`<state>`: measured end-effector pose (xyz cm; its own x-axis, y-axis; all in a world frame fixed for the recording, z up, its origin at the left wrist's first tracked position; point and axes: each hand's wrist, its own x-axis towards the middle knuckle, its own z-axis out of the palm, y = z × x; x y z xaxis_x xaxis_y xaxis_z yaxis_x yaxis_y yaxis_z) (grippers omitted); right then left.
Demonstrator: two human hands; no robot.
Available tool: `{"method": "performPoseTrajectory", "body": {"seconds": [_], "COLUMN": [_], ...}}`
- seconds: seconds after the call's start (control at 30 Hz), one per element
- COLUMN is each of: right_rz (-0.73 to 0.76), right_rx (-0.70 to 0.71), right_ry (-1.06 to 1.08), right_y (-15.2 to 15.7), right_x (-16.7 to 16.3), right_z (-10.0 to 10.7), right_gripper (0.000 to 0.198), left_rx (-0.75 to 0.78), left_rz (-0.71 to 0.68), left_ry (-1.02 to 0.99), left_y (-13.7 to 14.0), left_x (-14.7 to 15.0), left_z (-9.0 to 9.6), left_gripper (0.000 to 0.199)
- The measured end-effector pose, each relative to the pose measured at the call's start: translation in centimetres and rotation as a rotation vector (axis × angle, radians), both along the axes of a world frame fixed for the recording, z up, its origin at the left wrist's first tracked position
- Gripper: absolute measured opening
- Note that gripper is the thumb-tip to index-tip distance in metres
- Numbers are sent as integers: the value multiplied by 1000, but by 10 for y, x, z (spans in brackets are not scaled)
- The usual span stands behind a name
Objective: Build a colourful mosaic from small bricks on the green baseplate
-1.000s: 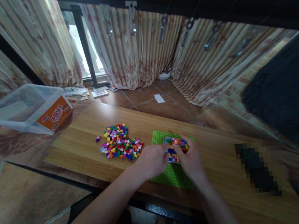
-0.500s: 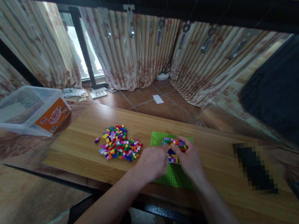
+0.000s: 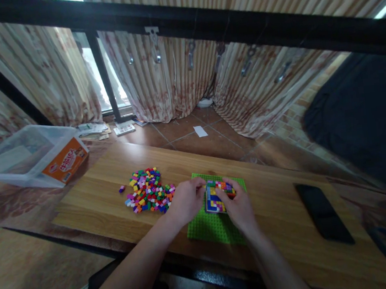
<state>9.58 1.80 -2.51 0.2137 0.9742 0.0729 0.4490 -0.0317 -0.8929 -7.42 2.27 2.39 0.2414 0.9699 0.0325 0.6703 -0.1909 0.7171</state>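
A small rectangular build of coloured toy bricks (image 3: 215, 203) sits on a green studded baseplate (image 3: 215, 229). Its top shows blue, yellow, white, red and other colours. My right hand (image 3: 240, 206) grips the build from the right, thumb across its top and fingers round the far edge, hiding part of it. At the build's left edge, my left hand (image 3: 186, 202) is closed in a pinch; whatever is between its fingertips is too small to make out. Left of that hand lies a pile of loose coloured bricks (image 3: 148, 193).
One purple brick (image 3: 122, 188) lies apart from the pile. A black phone (image 3: 324, 213) rests on the wooden table (image 3: 282, 236) at the right. Beyond the table's left end stands a clear plastic bin (image 3: 27, 173) with an orange label. A dark metal bar (image 3: 179, 17) crosses above.
My left hand has drawn slightly back from the build, uncovering its blue left part. My right hand still grips the build. The view has shifted a little.
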Motion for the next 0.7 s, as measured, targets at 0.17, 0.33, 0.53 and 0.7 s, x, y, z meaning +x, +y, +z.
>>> {"method": "performPoseTrajectory", "body": {"seconds": [0.17,0.33,0.53,0.7], "right_rz": [-23,-108,-98,-85], "right_rx": [-60,-74,-42,-43], "right_ry": [197,444,364,332], "right_y": [2,9,10,10], "right_x": [4,9,10,10], "right_z": [1,-2,-3,-2], "right_gripper": [54,49,44,44], "left_rx": [41,119,216,256], "left_rz": [42,14,-20,-104], "left_ry": [4,39,99,243], "left_y": [2,2,4,8], "left_x": [5,7,11,15], "left_z": [-7,-11,-13,-13], "left_gripper": [19,19,23,27]}}
